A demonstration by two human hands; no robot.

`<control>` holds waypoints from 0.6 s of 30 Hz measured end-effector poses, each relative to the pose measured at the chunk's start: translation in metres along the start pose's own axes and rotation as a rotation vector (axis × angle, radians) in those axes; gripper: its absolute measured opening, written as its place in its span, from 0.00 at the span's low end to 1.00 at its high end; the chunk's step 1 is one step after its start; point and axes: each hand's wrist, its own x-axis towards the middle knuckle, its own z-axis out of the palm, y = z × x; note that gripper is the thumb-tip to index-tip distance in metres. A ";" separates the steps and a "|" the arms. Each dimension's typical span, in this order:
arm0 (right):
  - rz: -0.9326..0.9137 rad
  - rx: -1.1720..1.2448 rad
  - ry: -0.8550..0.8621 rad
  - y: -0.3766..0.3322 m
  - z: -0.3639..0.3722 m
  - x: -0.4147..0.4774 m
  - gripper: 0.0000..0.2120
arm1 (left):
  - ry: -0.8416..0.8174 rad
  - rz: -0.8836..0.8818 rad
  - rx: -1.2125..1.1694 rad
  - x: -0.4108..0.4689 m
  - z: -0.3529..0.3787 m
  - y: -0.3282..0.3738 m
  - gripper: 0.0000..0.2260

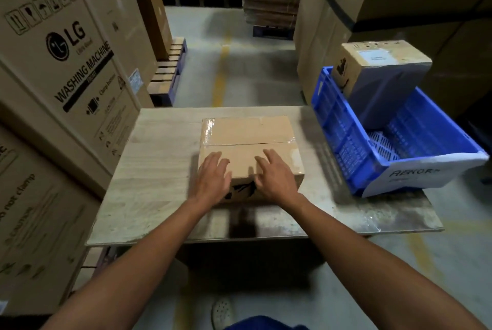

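A closed brown cardboard box (247, 138), taped along its top seam and left edge, sits in the middle of a pale wooden table (149, 169). My left hand (214, 179) lies flat on the near left part of the box top, fingers straight and spread. My right hand (274, 177) lies the same way on the near right part, over the front edge. Neither hand grips anything.
A blue plastic crate (343, 143) stands tilted on the table's right side with a second cardboard box (372, 76) leaning inside it. Large washing-machine cartons (61, 68) are stacked at the left. Tall cartons (332, 10) rise at the right. A concrete aisle (231, 63) runs ahead.
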 end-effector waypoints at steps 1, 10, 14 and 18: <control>-0.035 -0.023 0.010 -0.003 0.008 0.000 0.21 | -0.036 -0.006 -0.001 -0.001 0.004 -0.001 0.16; -0.056 -0.147 -0.002 0.004 0.029 0.007 0.17 | -0.156 0.053 0.113 -0.004 0.021 -0.018 0.20; -0.023 -0.267 -0.141 0.000 0.015 0.033 0.16 | -0.196 0.069 0.109 0.005 0.015 -0.020 0.21; -0.009 -0.302 -0.077 0.000 0.031 0.024 0.16 | -0.235 0.006 0.137 0.006 0.012 -0.013 0.22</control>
